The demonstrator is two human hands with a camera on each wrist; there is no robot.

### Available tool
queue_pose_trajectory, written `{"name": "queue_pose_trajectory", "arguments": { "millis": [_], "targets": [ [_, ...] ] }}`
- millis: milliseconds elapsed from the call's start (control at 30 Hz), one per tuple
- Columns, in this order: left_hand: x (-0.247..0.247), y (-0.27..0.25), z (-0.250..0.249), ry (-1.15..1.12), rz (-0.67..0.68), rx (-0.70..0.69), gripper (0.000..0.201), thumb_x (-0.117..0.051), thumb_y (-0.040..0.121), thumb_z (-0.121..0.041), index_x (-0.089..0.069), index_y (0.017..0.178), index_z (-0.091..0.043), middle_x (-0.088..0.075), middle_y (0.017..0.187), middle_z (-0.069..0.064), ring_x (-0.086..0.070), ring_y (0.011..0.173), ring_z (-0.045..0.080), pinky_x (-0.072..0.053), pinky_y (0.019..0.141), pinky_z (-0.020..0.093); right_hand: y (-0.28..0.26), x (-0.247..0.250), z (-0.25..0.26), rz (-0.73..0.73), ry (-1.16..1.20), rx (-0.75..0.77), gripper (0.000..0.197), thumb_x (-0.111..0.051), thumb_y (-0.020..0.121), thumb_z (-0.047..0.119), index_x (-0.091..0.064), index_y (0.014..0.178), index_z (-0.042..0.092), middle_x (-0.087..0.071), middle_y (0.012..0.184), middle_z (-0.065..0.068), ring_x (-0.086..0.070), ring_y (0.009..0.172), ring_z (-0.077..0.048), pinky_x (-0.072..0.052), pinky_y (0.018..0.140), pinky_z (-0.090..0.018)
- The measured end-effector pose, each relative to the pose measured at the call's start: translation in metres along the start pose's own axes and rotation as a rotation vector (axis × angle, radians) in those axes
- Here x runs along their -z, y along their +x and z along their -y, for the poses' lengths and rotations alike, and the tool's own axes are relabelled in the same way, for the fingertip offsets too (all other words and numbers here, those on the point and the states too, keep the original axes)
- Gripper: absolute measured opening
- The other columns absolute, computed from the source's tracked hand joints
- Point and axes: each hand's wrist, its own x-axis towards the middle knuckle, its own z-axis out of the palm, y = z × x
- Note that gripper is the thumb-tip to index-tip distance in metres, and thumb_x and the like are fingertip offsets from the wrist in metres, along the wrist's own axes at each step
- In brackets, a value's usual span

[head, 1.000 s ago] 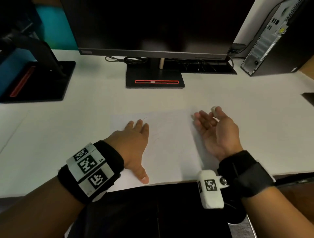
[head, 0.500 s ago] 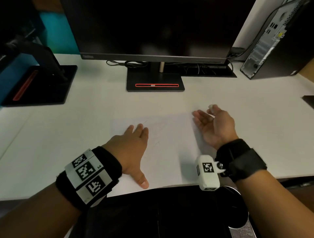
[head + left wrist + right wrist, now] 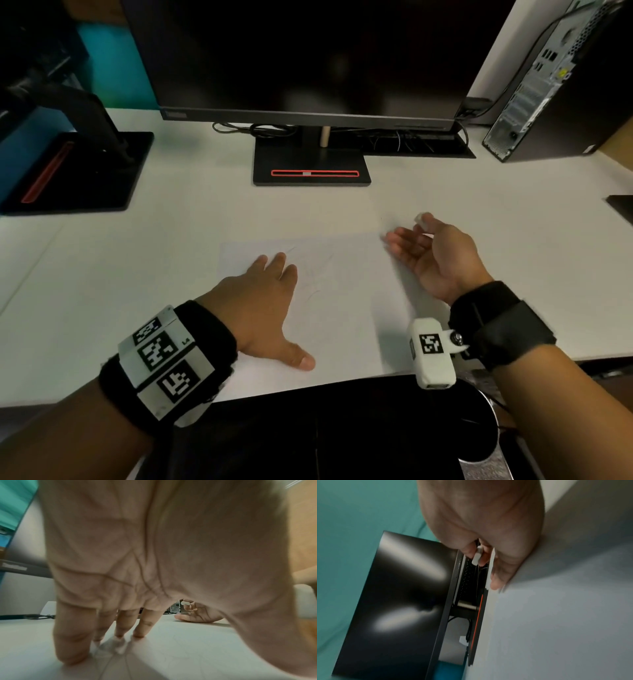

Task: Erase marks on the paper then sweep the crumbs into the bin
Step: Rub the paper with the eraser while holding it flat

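Note:
A white sheet of paper (image 3: 346, 318) with faint pencil marks (image 3: 317, 274) lies on the white desk (image 3: 137, 291). My left hand (image 3: 267, 294) lies flat on the sheet's left part, fingers straight and pressing down; the left wrist view shows the fingertips (image 3: 139, 634) on the paper (image 3: 197, 649). My right hand (image 3: 431, 257) stands on its edge at the sheet's right border, palm facing left. Its thumb and forefinger pinch a small white eraser (image 3: 422, 219), also seen as the eraser (image 3: 477, 555) and the eraser (image 3: 185, 603). The eraser is off the paper.
A dark round bin (image 3: 479, 431) sits below the desk's front edge under my right wrist. A monitor on its stand (image 3: 311, 168) is straight ahead, a second stand (image 3: 75, 171) at the left, a computer tower (image 3: 555, 89) at the back right.
My right hand has slid a little away from me along the paper's right edge, still holding the eraser. The left hand stays flat on the sheet.

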Motion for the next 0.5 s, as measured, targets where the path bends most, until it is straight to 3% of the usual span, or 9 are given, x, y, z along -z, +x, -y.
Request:
{"name": "queue_pose_trajectory", "arguments": {
  "millis": [67,100,167,233,333,500],
  "targets": [
    [0.0,0.002,-0.004,-0.028,-0.046,0.022,0.131,-0.061,0.07,-0.085,0.004,0.16,-0.016,0.018,0.167,0.003,0.01,0.155,0.025,-0.029,0.119,0.05,-0.01,-0.004,0.002,0.116,-0.341,-0.011,0.022,-0.054,0.103,0.024,-0.057,0.085,0.013,-0.059,0.074,-0.009,-0.057,0.056,-0.021,-0.052,0.052,-0.029],
    [0.0,0.003,-0.006,-0.032,-0.064,0.032,0.127,-0.059,0.072,-0.084,0.001,0.16,-0.016,0.015,0.168,0.004,0.007,0.155,0.026,-0.03,0.118,0.049,-0.016,-0.008,0.0,0.222,-0.604,-0.023,0.024,-0.056,0.103,0.026,-0.058,0.082,0.014,-0.057,0.069,-0.007,-0.051,0.051,-0.019,-0.045,0.047,-0.026],
    [-0.001,0.005,-0.011,-0.03,-0.074,0.047,0.123,-0.06,0.075,-0.081,-0.001,0.16,-0.014,0.012,0.168,0.006,0.005,0.155,0.028,-0.031,0.118,0.049,-0.024,-0.02,-0.004,0.413,-1.108,0.019,0.032,-0.056,0.103,0.03,-0.06,0.077,0.012,-0.058,0.063,-0.004,-0.048,0.047,-0.016,-0.041,0.044,-0.025],
    [0.0,0.006,-0.013,-0.036,-0.063,0.056,0.124,-0.062,0.075,-0.079,-0.001,0.16,-0.013,0.013,0.168,0.007,0.005,0.155,0.03,-0.03,0.119,0.049,-0.02,-0.03,-0.007,0.479,-1.426,0.098,0.036,-0.054,0.102,0.032,-0.061,0.073,0.012,-0.058,0.058,0.001,-0.048,0.045,-0.015,-0.042,0.044,-0.024],
    [0.0,0.007,-0.013,-0.04,-0.051,0.062,0.125,-0.062,0.075,-0.079,0.0,0.16,-0.013,0.014,0.168,0.007,0.006,0.155,0.03,-0.03,0.118,0.05,-0.007,-0.04,-0.003,0.496,-1.68,0.163,0.037,-0.053,0.101,0.033,-0.06,0.072,0.011,-0.058,0.061,-0.004,-0.049,0.051,-0.022,-0.042,0.047,-0.026],
    [-0.002,0.007,-0.011,-0.037,-0.048,0.051,0.125,-0.062,0.075,-0.079,0.0,0.159,-0.012,0.014,0.168,0.008,0.006,0.155,0.032,-0.03,0.118,0.05,0.006,-0.039,0.017,0.406,-1.819,0.205,0.039,-0.053,0.101,0.037,-0.058,0.071,0.013,-0.058,0.064,-0.007,-0.05,0.054,-0.024,-0.044,0.055,-0.028]
  ]
}}
